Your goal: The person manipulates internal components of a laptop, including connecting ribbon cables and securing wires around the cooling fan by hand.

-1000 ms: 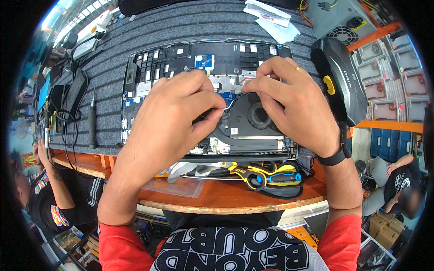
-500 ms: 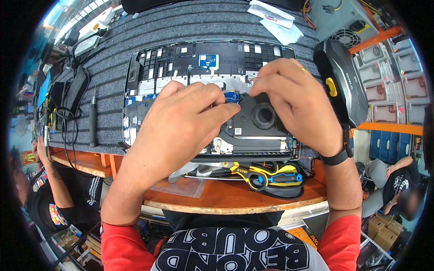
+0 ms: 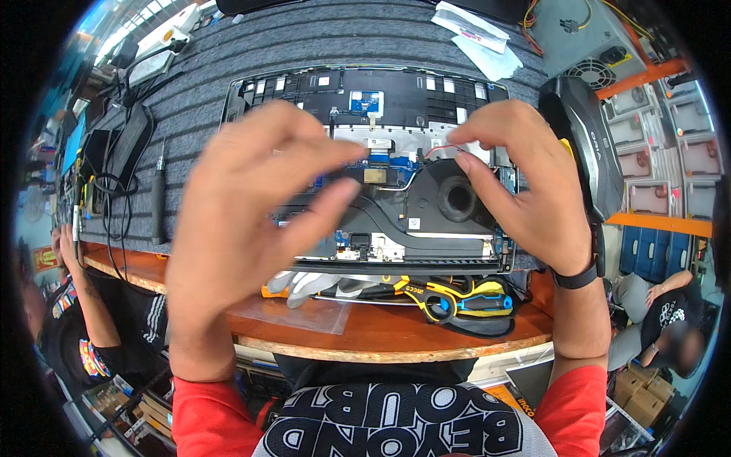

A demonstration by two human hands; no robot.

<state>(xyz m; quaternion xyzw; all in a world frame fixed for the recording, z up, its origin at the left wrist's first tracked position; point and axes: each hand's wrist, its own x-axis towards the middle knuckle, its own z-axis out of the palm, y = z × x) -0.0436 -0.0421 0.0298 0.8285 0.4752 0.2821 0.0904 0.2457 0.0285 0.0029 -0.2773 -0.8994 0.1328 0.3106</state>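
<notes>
Black laptop (image 3: 392,199), left grip (image 3: 357,169) spread, right grip (image 3: 456,149) unclear, ribbed mat (image 3: 343,42) beyond far edge (image 3: 365,68)

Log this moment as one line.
left hand: open, over uncovered laptop | right hand: at red wire | cooling fan: exposed | screwdriver: on ribbed mat

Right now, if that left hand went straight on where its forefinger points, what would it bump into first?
Probably the flat blue-and-white part in the opened laptop, just ahead. Depth is unclear: if the left hand sits higher, it could pass over and meet the right hand first.
</notes>
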